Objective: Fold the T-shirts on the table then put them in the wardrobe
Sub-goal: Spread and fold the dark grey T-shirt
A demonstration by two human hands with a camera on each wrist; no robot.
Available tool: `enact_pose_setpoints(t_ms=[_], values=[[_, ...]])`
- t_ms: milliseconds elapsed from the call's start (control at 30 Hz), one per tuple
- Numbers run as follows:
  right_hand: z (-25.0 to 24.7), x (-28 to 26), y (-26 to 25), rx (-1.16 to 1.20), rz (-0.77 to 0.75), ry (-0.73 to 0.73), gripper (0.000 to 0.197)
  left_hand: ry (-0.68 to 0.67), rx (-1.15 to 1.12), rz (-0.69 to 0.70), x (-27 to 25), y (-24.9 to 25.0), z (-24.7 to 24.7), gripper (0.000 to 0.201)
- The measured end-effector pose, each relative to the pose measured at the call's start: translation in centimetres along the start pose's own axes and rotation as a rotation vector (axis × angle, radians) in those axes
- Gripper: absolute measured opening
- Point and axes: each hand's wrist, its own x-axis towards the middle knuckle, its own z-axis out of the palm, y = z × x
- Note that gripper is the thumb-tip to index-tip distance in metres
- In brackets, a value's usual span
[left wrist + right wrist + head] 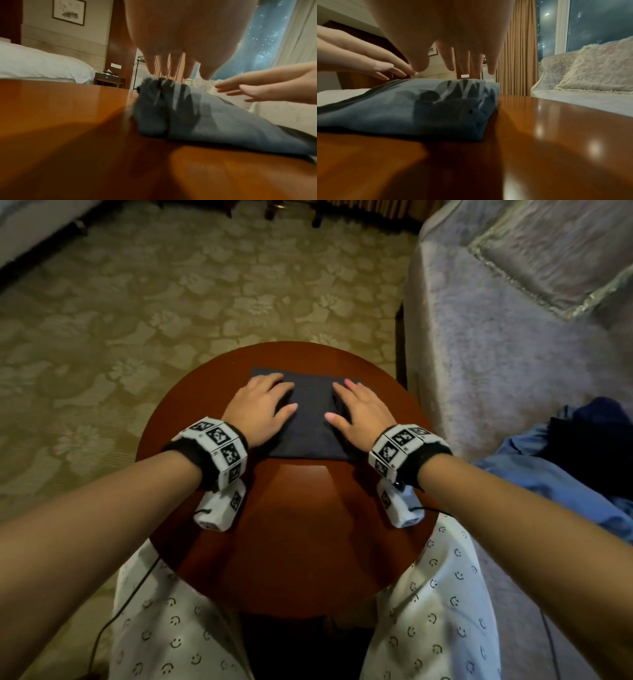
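A dark blue-grey T-shirt (310,412) lies folded into a compact rectangle on the round reddish wooden table (291,542). My left hand (262,405) is spread flat over its left half and my right hand (359,409) over its right half, fingers straight. In the left wrist view my left hand (176,67) hovers just above the folded T-shirt (197,117), casting finger shadows on it. In the right wrist view my right hand (457,63) hangs likewise just above the T-shirt (412,108). Neither hand grips the cloth.
A pale sofa (513,337) with a fringed cushion (555,251) stands right of the table. A heap of blue and dark clothes (565,467) lies on it near my right arm. Patterned carpet (137,320) surrounds the table. A white bed (37,65) stands to the left.
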Motion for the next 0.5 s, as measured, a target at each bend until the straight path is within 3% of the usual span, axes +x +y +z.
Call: enact_pose_setpoints(t_ms=[200,300,500], values=[[1.7,3.5,-0.4,-0.09,0.077,-0.266,0.074,-0.321,0.012,-0.121,3.7,0.1,2.2,0.066],[2.5,4.1,-0.2,-0.093,0.103,-0.321,0.074,-0.359,0.003,-0.117,4.3,-0.4,2.8,0.068],[2.9,4.5,-0.5,-0.086,0.135,-0.298,0.073,-0.37,-0.005,-0.1,4.8,-0.4,2.7,0.069]])
